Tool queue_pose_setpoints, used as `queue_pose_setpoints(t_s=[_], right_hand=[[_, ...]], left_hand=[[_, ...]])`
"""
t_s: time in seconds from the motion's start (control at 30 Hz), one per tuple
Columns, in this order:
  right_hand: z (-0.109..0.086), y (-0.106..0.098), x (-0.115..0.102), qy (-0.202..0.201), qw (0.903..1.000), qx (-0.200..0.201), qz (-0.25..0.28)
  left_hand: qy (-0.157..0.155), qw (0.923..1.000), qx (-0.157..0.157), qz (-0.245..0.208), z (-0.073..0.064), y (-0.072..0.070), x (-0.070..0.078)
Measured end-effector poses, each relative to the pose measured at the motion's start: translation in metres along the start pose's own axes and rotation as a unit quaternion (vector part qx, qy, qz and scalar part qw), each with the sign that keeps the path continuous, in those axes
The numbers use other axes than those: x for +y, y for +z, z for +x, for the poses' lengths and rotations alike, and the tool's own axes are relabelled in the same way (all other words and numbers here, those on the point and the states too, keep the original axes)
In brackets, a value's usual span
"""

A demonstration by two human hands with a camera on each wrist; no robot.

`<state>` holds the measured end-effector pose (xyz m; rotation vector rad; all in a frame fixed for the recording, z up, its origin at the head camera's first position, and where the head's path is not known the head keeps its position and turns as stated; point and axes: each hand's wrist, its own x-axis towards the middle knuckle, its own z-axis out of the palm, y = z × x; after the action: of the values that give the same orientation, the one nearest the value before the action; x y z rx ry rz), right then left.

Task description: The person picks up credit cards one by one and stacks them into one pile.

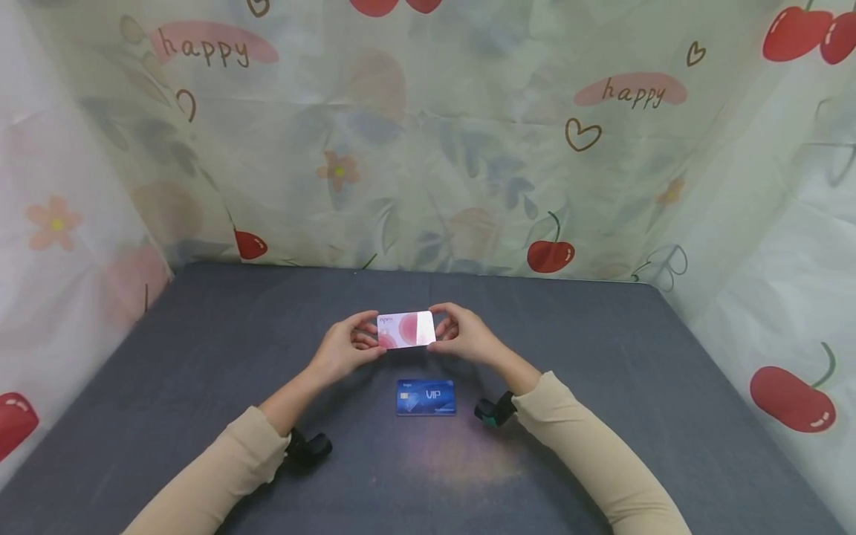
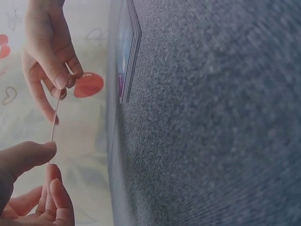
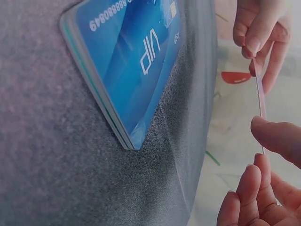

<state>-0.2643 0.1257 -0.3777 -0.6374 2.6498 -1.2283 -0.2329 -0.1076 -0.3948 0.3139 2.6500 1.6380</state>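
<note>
Held up between both hands is a pink card (image 1: 399, 330) with darker pink circles and a bright glare on its right side. My left hand (image 1: 343, 347) pinches its left edge between thumb and fingers. At the opposite edge, my right hand (image 1: 466, 334) pinches it the same way. Both wrist views show the pink card (image 3: 259, 89) edge-on, as a thin line above the table. Below it, a blue VIP card (image 1: 426, 397) lies on top of a small stack of cards; the stacked edges show in the right wrist view. Neither hand touches that stack.
A dark grey cloth-covered table (image 1: 548, 319) lies under the hands. Behind and at both sides hangs a pale curtain (image 1: 428, 148) printed with cherries, hearts and flowers. A black wrist camera (image 1: 309, 449) is strapped to the left wrist, and another camera (image 1: 495, 410) to the right.
</note>
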Motion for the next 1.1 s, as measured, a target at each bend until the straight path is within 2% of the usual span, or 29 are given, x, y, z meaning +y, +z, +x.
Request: queue_pose_setpoints(t_s=[0.43,0.67,1.1], right_hand=[[-0.011,-0.003,0.001,-0.014,0.9999,0.0,0.0],[-0.018,-0.002,0.003,-0.025,0.9997,-0.004,-0.001],[-0.03,-0.003,0.004,-0.03,0.9993,-0.005,-0.023]], left_hand=[[0.024,0.9996,-0.007,0.016,-0.006,0.002,0.003],[0.018,0.9993,-0.014,0.031,-0.01,0.003,0.004],[0.026,0.9986,-0.026,0.039,-0.017,0.006,0.006]])
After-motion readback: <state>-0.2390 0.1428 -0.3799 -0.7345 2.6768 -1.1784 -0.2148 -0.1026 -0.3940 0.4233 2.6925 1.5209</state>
